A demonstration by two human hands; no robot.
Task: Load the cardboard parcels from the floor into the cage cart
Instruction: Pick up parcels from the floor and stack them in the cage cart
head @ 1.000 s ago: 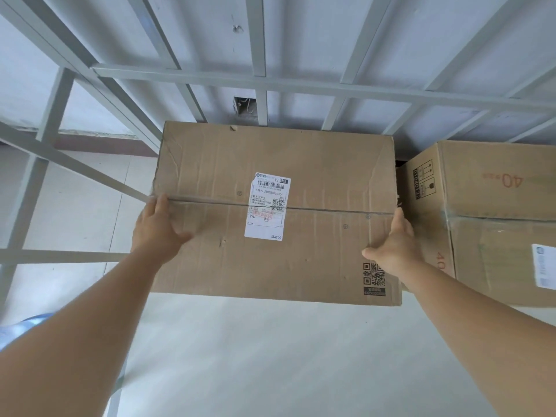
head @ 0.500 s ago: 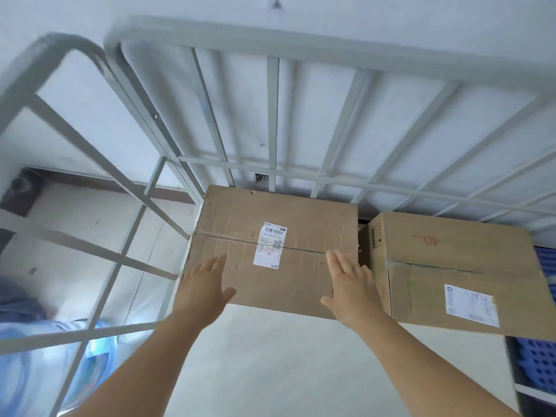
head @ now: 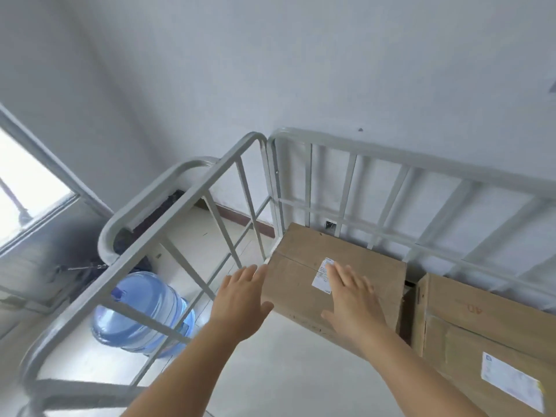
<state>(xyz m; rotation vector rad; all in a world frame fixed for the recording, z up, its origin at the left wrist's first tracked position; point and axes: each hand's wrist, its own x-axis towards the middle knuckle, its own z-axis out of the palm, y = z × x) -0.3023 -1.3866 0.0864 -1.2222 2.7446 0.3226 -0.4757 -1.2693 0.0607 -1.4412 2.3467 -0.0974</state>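
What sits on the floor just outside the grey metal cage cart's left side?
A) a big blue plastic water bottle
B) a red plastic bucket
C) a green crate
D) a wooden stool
A: a big blue plastic water bottle shows through the bars of the grey metal cage cart, beyond its left side.

Both forearms are stretched forward. The left hand (head: 242,299) is held flat, fingers straight and spread. The right hand (head: 352,299) is likewise held flat, fingers extended, nothing gripped.
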